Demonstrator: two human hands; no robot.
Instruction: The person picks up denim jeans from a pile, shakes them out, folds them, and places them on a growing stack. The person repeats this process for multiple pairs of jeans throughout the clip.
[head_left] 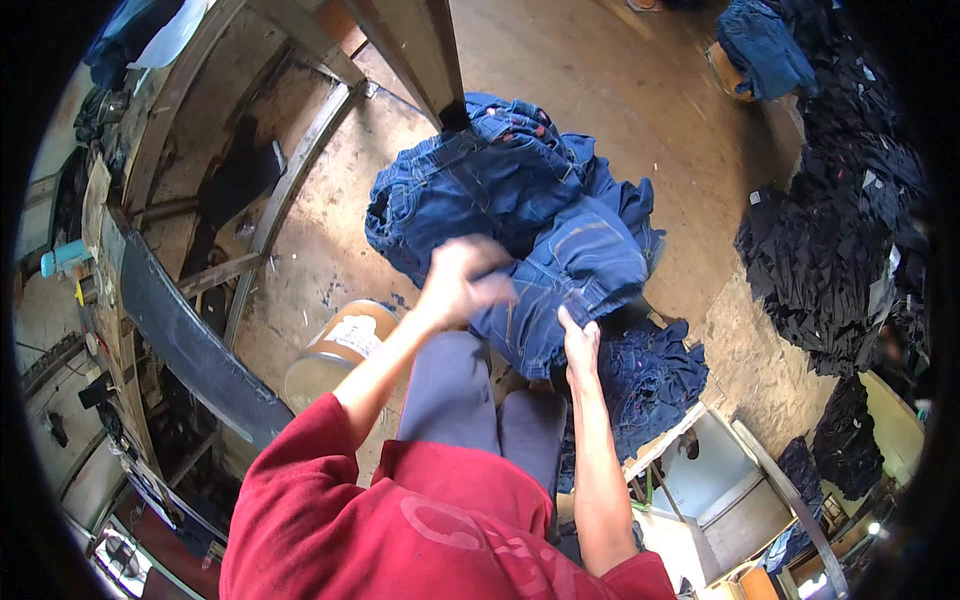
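A pair of blue denim jeans lies over my lap and the pile in front of me. At its near edge my right hand is closed, the thumb on top and the denim pinched under it. My left hand is over the left side of the same jeans, smeared by motion, so its fingers cannot be made out. Beyond them is a heap of more blue jeans, with waistbands and light stitching showing. Another bunch of dark blue denim hangs beside my right forearm.
A brown drum with a pale label stands left of my knees. A wooden post rises behind the heap. Wooden framing and a dark curved panel line the left. Black garments are piled at right; folded jeans sit farther back.
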